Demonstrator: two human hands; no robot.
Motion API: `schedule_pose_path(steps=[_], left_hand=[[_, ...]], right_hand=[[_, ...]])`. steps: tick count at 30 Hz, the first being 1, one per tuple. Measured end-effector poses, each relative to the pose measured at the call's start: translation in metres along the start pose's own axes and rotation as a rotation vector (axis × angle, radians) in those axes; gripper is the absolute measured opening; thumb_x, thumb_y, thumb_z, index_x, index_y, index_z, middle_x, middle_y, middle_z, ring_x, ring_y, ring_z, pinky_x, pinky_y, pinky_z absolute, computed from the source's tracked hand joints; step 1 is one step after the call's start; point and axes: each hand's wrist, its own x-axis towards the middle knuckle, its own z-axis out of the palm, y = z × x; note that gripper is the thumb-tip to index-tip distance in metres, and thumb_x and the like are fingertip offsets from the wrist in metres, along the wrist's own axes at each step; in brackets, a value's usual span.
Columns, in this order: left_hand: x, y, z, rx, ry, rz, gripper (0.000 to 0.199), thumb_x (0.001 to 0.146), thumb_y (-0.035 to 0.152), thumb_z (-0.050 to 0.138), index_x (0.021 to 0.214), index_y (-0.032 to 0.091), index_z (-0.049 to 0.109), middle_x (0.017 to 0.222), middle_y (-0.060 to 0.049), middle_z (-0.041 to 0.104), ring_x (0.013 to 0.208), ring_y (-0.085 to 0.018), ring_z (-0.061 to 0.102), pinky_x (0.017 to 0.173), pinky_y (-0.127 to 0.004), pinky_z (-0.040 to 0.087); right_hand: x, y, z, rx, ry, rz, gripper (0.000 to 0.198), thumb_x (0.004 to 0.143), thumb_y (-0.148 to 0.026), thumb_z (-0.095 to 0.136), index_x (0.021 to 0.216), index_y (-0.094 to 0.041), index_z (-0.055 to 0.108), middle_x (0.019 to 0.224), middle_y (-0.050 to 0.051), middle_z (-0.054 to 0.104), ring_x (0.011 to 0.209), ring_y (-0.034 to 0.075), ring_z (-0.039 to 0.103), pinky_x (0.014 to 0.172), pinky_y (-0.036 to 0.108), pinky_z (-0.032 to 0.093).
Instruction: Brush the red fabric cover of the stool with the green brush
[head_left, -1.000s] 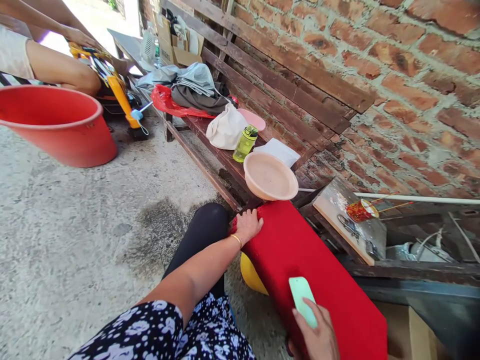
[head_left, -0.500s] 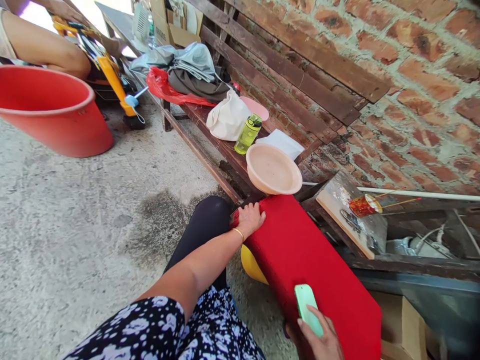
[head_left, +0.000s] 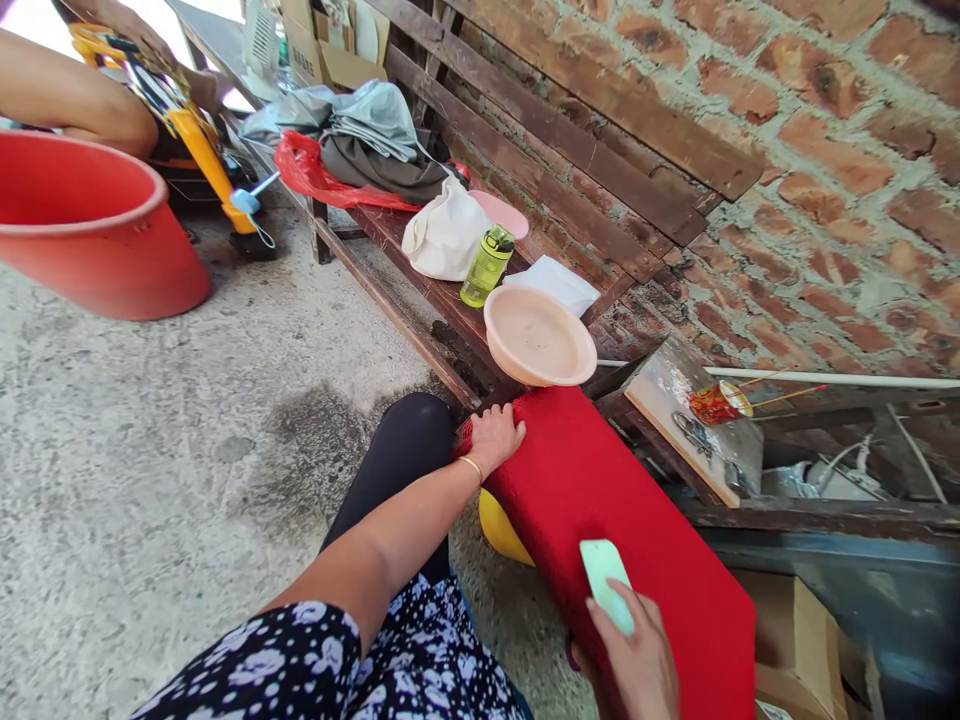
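Note:
A long red cloth [head_left: 645, 540] lies stretched over a narrow board or bench that slants across the lower right. At its far left corner my left hand [head_left: 493, 438] presses down with bent fingers, gripping the cloth at the edge. Lower down, my right hand [head_left: 637, 640] holds a mint-green scrub brush [head_left: 606, 580], its smooth back facing up and its underside hidden against the cloth. A darker patch shows on the red surface just beyond the brush. Close to my left hand, a pale pink basin [head_left: 540, 335] stands at the cloth's far end.
A wooden bench [head_left: 420, 265] bears a green bottle [head_left: 487, 265], a white bag [head_left: 445, 230] and folded clothes. A red tub [head_left: 97, 250] stands at left, near another person's leg [head_left: 75, 95]. Cardboard boxes [head_left: 795, 640] and a board with a red tin [head_left: 720, 402] lie right.
My right hand and the brush have moved slightly up and left over the cloth. My left hand stays at the far corner. The whole view has shifted a little.

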Motion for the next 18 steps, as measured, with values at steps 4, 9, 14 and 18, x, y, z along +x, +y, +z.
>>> schedule_pose_path(steps=[4,9,14,18], left_hand=[[0.0,0.0,-0.002,0.009,-0.012,0.0,0.048,0.096,0.049,0.041,0.127,0.017,0.056,0.123,-0.018,0.064,0.115,-0.033,0.059,0.097,-0.051,0.04],[0.0,0.001,-0.003,0.033,-0.018,-0.012,0.047,0.096,0.049,0.04,0.127,0.018,0.057,0.122,-0.017,0.064,0.114,-0.033,0.059,0.097,-0.05,0.041],[-0.001,0.0,0.0,0.049,-0.011,-0.007,0.048,0.096,0.05,0.039,0.128,0.018,0.056,0.122,-0.017,0.064,0.115,-0.033,0.059,0.097,-0.05,0.04],[0.0,0.0,0.001,0.063,-0.019,-0.008,0.048,0.096,0.051,0.039,0.129,0.019,0.055,0.123,-0.017,0.063,0.114,-0.032,0.06,0.098,-0.05,0.041]], right_hand=[[0.024,-0.078,0.037,0.055,-0.035,-0.291,0.05,0.079,-0.059,0.056,0.112,-0.025,0.073,0.112,0.008,0.064,0.102,0.026,0.064,0.089,0.037,0.051],[0.03,-0.074,0.039,0.065,-0.042,-0.255,0.051,0.078,-0.059,0.056,0.113,-0.025,0.073,0.11,0.008,0.064,0.099,0.026,0.065,0.088,0.038,0.051],[0.006,0.032,0.005,0.087,-0.018,0.106,0.064,0.069,-0.071,0.059,0.114,-0.027,0.072,0.111,0.009,0.066,0.098,0.029,0.067,0.083,0.039,0.054],[-0.016,0.126,-0.023,-0.014,0.046,0.318,0.068,0.063,-0.079,0.059,0.11,-0.031,0.072,0.092,0.009,0.069,0.091,0.036,0.068,0.083,0.05,0.055]])
